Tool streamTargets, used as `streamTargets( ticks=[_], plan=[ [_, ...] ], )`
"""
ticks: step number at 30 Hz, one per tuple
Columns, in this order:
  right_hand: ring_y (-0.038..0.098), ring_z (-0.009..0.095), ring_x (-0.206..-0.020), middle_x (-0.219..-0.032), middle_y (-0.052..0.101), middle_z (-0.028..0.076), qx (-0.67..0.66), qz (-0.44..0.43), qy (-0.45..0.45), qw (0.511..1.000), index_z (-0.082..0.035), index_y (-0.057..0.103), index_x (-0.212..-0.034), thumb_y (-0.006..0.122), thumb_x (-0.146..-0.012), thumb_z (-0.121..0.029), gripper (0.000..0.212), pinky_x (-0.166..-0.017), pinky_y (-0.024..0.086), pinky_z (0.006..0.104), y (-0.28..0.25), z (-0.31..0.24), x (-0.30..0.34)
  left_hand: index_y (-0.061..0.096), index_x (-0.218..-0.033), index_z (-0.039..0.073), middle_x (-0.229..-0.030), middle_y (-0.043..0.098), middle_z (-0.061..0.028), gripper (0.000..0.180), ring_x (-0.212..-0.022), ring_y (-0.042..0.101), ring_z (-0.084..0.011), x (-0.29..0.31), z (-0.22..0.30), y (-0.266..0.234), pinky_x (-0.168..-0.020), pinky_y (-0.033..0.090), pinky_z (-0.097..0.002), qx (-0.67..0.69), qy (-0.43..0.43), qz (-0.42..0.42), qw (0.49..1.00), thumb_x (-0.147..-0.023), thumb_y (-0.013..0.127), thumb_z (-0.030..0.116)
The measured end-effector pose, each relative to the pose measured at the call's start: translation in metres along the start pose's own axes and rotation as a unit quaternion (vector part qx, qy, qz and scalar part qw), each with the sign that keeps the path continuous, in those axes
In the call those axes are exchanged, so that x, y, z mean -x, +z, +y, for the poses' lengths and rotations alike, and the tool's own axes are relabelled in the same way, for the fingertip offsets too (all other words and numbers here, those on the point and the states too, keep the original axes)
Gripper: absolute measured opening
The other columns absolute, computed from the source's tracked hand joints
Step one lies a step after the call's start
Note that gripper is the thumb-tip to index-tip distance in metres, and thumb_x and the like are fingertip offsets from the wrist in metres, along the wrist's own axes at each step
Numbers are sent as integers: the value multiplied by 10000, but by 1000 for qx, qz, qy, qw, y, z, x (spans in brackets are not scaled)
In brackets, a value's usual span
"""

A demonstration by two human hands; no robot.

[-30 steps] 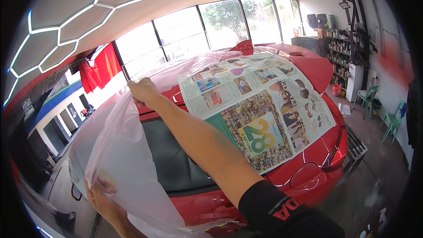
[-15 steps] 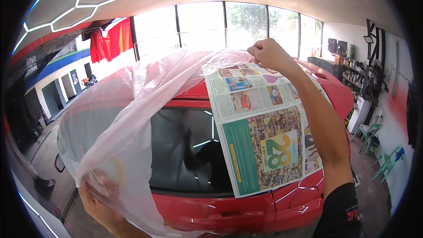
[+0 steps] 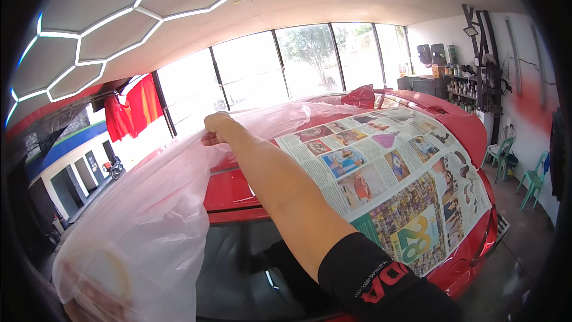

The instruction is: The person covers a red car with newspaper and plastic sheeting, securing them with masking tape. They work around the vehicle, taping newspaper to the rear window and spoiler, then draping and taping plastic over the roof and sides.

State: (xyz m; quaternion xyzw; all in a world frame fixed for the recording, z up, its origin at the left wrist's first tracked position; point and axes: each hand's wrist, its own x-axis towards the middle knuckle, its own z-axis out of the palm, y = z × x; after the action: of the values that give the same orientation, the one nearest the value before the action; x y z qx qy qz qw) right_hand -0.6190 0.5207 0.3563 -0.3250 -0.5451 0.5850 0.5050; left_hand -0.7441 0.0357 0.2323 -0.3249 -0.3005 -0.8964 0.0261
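Thin, pinkish translucent plastic sheeting drapes over the left part of a red car. My right hand reaches across the roof, its fingers closed on the sheeting's upper edge. At the lower left, my left hand shows dimly through the plastic, gripping it from beneath. A pale yellowish ring shape, perhaps a tape roll, blurs through the sheeting beside that hand. Newspaper sheets cover the right part of the roof and side, partly behind my right forearm. Below them lies the dark side window.
Green plastic chairs stand along the right wall near shelves of cans and bottles. Tall windows line the back. A red cloth hangs at the left, with a motorcycle farther out.
My right hand has moved left from above the newspaper, along the sheeting's edge. The sheeting's twisted fold has spread out. The view has shifted, and my left hand sits lower, behind the plastic.
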Motion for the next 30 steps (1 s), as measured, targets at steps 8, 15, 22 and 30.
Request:
streamTargets(
  ticks=[8,15,22,30],
  plan=[
    [683,313,-956,-1214,592,245,-243,50,-134,959,115,561,-1216,546,-947,13,288,-810,573,468,-31,-127,-15,640,-1416,9,-1277,715,-222,456,-998,729,-381,55,-28,-34,-860,611,-458,-64,-108,-163,979,-1075,645,310],
    [768,301,-881,-1054,706,278,62,-32,-91,993,186,639,-1102,411,-1012,23,295,-764,678,447,-158,-107,104,659,-1410,58,-1331,699,-258,514,-1047,724,-457,190,-46,-33,-901,593,-566,-224,40,-600,767,-1012,741,373],
    [627,273,-739,-956,694,165,425,59,-81,900,39,728,-1016,595,-957,-158,245,-662,522,481,-288,-24,140,658,-1408,46,-907,568,-161,598,-711,619,-361,361,-94,0,-573,516,-456,-296,89,-535,786,-817,744,18],
    [670,179,-864,-1035,708,102,166,7,-55,984,28,724,-1098,659,-1025,-73,141,-742,595,340,-263,-7,247,473,-1603,-42,-1143,610,-158,717,-899,584,-180,376,-73,12,-811,497,-327,-227,-174,-371,883,-932,697,76]
  ],
)
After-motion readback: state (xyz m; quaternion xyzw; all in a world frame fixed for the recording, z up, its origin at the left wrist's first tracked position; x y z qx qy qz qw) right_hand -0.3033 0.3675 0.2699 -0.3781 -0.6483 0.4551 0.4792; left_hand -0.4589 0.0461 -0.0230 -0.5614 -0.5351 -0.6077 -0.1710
